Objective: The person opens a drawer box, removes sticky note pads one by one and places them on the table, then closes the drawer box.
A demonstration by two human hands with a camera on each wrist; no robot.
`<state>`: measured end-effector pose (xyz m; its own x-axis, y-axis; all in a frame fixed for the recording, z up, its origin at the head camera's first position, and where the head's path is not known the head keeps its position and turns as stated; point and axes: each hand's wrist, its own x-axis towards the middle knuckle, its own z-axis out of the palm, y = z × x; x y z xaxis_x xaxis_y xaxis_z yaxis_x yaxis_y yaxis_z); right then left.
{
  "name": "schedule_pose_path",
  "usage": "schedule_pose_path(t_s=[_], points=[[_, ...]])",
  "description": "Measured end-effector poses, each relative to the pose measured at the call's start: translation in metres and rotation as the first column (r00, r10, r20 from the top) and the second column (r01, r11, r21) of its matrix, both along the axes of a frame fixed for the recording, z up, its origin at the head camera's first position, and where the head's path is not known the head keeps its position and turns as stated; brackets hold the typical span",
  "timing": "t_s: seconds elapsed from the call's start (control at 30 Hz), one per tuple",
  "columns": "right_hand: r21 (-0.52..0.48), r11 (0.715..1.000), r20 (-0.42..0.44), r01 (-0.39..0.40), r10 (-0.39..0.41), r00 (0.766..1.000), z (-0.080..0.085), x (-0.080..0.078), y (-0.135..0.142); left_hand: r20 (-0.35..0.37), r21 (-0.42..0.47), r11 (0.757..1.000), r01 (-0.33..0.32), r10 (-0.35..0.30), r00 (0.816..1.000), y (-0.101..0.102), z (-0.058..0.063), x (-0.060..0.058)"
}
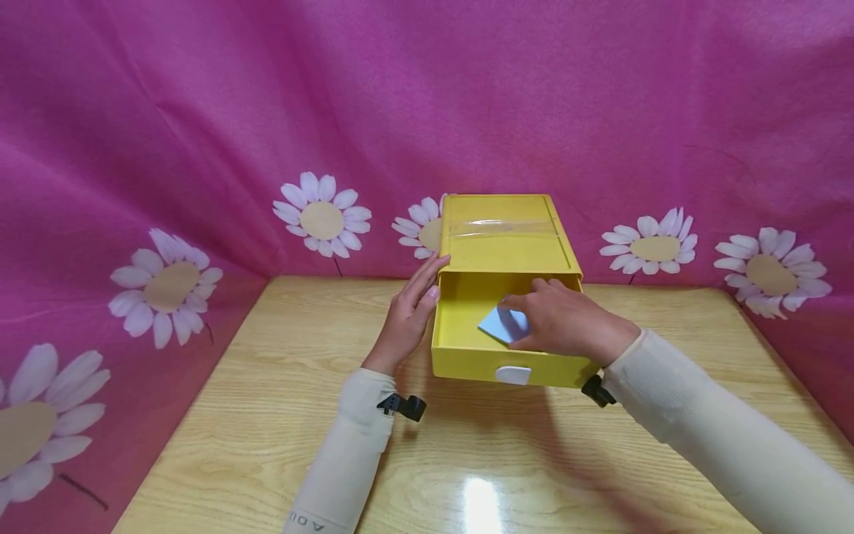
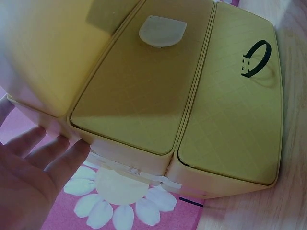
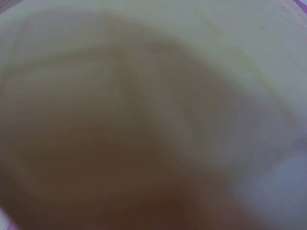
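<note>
A yellow drawer cabinet point(image 1: 510, 256) has its top drawer point(image 1: 467, 362) pulled out, with a white tab handle point(image 1: 513, 375) on the front. My left hand point(image 1: 404, 319) lies along the cabinet's left side with its fingers extended. In the left wrist view, the fingertips of that left hand point(image 2: 36, 167) touch the cabinet's side wall. Inside the drawer, my right hand point(image 1: 563, 319) holds a flat light blue square point(image 1: 497, 325) between thumb and fingers, partly hidden under the hand. The right wrist view is too blurred to show the grip.
Two lower drawer fronts show in the left wrist view, one with a whitish tab point(image 2: 163, 31), the other with a black loop point(image 2: 259, 58). Clear tape point(image 1: 500, 227) crosses the cabinet top. A wooden table point(image 1: 280, 386) lies below, with a pink flowered cloth point(image 1: 427, 89) behind.
</note>
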<state>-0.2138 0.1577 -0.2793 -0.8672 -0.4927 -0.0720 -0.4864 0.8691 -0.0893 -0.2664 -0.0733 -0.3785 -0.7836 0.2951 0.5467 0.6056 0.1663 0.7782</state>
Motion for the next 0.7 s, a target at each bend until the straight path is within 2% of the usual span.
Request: schedule_pose_path(t_s=[0.7], points=[[0.013,1.0,0.01,0.011,-0.011,1.0,-0.0009,-0.0003,-0.0007,-0.005,-0.005,1.0,-0.004,0.004,1.0,0.0001,0.0004,0.0]])
